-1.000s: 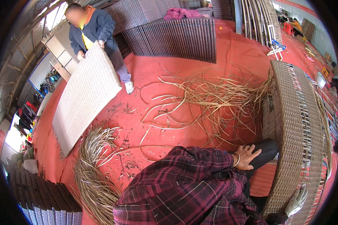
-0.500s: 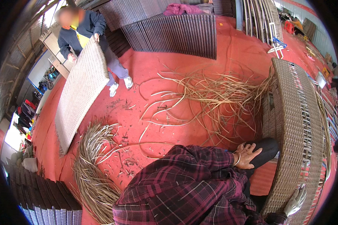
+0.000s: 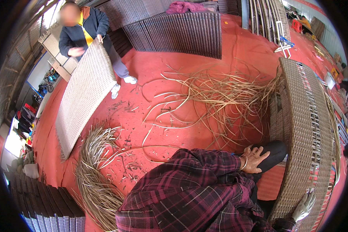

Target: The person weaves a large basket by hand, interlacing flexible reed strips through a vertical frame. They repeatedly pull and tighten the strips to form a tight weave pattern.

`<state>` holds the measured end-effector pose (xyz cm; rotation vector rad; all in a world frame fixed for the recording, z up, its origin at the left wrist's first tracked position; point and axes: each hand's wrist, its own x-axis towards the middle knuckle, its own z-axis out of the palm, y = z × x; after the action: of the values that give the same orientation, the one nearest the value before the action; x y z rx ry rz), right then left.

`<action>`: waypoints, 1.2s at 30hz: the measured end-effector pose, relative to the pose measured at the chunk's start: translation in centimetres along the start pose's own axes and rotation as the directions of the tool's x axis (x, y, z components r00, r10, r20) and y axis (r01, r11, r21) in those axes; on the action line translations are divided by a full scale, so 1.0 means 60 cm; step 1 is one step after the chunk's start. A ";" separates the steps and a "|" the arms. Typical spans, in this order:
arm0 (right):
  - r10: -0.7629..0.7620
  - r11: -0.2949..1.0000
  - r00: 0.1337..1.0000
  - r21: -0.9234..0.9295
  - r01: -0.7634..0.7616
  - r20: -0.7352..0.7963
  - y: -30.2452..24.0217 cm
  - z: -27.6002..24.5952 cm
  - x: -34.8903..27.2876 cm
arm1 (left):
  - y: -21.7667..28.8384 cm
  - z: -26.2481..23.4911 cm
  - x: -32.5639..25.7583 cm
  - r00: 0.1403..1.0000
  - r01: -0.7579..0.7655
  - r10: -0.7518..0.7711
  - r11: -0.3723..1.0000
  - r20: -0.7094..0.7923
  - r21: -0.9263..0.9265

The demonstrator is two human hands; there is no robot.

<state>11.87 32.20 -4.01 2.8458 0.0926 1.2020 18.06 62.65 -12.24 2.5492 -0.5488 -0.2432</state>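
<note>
My left hand, bare with a bracelet at the wrist, rests with spread fingers on the dark-trousered knee. A pale glove covers my right hand, which lies with fingers stretched out on the lower part of a brown woven panel. This panel stands upright at the right, with a column of gaps where bare bars show through the weave. Loose tan weaving strips trail from its far left edge across the floor. Neither hand grips anything.
A coiled bundle of strips lies at the left on the red floor, among scraps. Beyond it, a co-worker holds a pale woven panel. Dark ribbed panels stand at the back, and others at lower left.
The co-worker's hand has moved up along the pale panel's edge and blurs, while their feet and head have shifted. My two hands stay where they were.
</note>
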 end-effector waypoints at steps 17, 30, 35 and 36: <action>-0.021 1.000 0.999 -0.002 0.021 0.049 -0.016 -0.006 0.013 | -0.012 -0.017 -0.003 0.999 0.038 -0.038 0.998 -0.001 -0.056; -0.035 0.999 0.994 0.017 0.034 0.100 -0.029 -0.003 0.025 | -0.018 -0.005 0.001 1.000 0.015 -0.013 0.988 0.015 -0.151; -0.041 0.999 0.993 0.029 0.038 0.115 -0.036 -0.001 0.030 | -0.024 -0.006 0.002 0.999 0.042 -0.038 0.984 0.024 -0.172; -0.043 0.999 0.992 0.031 0.039 0.118 -0.037 -0.002 0.031 | -0.025 -0.008 0.002 0.999 0.048 -0.043 0.984 0.030 -0.169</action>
<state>13.02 34.53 -2.77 2.9171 0.1637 1.0295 18.80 64.00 -12.66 2.3981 -0.4594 -0.3267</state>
